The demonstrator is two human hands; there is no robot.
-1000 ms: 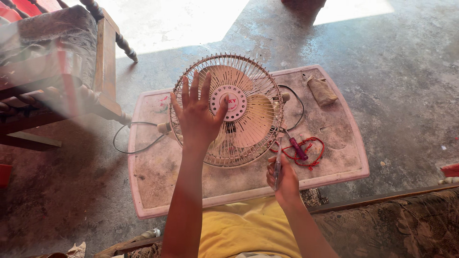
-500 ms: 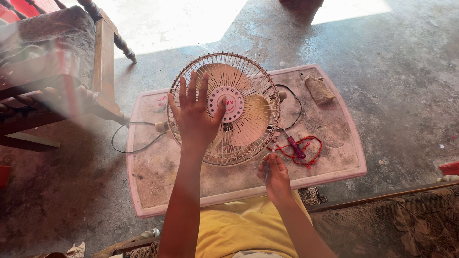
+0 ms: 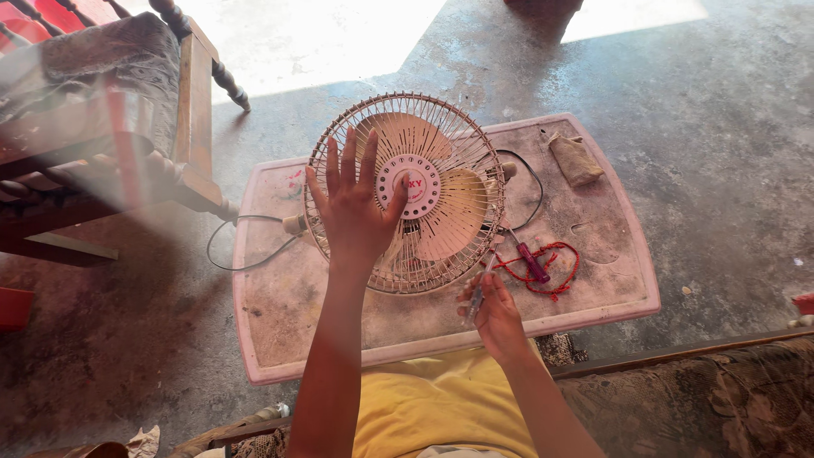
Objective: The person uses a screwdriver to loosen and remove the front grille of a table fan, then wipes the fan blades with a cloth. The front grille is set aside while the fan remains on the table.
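The left hand [image 3: 354, 210] is spread wide, fingers apart, and is pressed flat against the wire guard of a small fan [image 3: 407, 193], which lies face up on the counter [image 3: 280, 314]. The right hand [image 3: 494, 315] is closed around a slim screwdriver [image 3: 480, 287] with a clear handle, whose tip is pointed up at the lower right rim of the guard.

The counter is a dusty, pale pink plastic top with rounded corners, set low over a rough grey concrete floor [image 3: 712, 127]. A patch of bright sunlight is seen on the floor beyond the fan. At the left, a wooden chair [image 3: 182, 119] with turned spindles and a worn cushion is placed close to the counter's corner. A patterned cushion edge [image 3: 704, 399] is seen at the lower right.

A black cord [image 3: 246, 246] is looped off the counter's left side from the fan. Just right of the fan a second screwdriver [image 3: 530, 259] with a purple handle is laid across a tangle of red string [image 3: 551, 267]. A small brown cloth pouch [image 3: 575, 159] is placed near the far right corner. At the fan's hub a round white cap with red lettering is seen.
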